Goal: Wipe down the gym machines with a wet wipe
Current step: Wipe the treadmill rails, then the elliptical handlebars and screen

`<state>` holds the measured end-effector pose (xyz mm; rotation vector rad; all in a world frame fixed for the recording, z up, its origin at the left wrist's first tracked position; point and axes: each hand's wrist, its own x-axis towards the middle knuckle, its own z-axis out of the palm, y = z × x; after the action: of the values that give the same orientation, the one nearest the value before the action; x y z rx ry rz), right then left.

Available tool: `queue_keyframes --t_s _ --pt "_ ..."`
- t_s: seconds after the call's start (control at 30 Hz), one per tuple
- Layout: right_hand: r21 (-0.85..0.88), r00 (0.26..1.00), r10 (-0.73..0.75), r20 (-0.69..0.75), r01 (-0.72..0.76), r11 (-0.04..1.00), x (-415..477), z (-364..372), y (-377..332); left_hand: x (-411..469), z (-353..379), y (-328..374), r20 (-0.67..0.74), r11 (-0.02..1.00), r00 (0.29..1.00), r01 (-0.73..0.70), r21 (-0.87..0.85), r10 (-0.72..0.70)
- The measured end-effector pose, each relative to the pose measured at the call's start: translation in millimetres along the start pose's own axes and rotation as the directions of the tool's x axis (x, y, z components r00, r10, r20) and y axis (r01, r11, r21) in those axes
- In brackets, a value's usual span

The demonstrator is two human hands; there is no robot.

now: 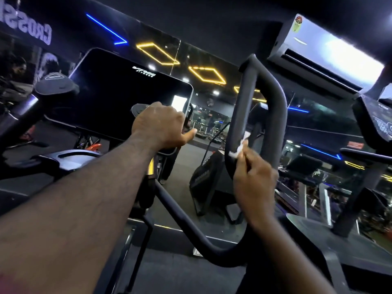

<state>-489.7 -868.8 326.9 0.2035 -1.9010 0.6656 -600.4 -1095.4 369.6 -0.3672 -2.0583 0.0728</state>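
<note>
A black looped handlebar (273,98) of a cardio machine rises in front of me at centre right. My right hand (253,181) pinches a small white wet wipe (239,148) and holds it against the loop's inner left bar. My left hand (161,126) grips the lower right corner of the machine's dark console screen (125,96), thumb sticking out to the right. The tube (186,225) carrying the loop curves down between my arms.
A wall mirror behind the machine reflects the gym floor, treadmills and yellow and blue ceiling lights. An air conditioner (326,58) hangs at the upper right. Another machine's console (375,119) stands at the right edge, and a bike saddle (55,83) at the left.
</note>
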Motion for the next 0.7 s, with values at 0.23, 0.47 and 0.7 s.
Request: queue_keyframes --t_s 0.23,0.47,0.7 --pt "-0.243 0.915 -0.378 0.144 0.403 0.883 -31 -25 37 2 4 -2 0.054 0.984 0.997 -0.066 0.163 0.058" --pt "-0.214 0.764 -0.589 0.262 0.641 0.737 -35 -24 66 -4 11 0 0.083 0.965 0.991 -0.121 0.231 0.105" --pt "-0.185 0.761 -0.519 0.389 0.616 0.766 15 8 27 -5 9 6 0.094 0.960 0.992 -0.109 0.256 0.088"
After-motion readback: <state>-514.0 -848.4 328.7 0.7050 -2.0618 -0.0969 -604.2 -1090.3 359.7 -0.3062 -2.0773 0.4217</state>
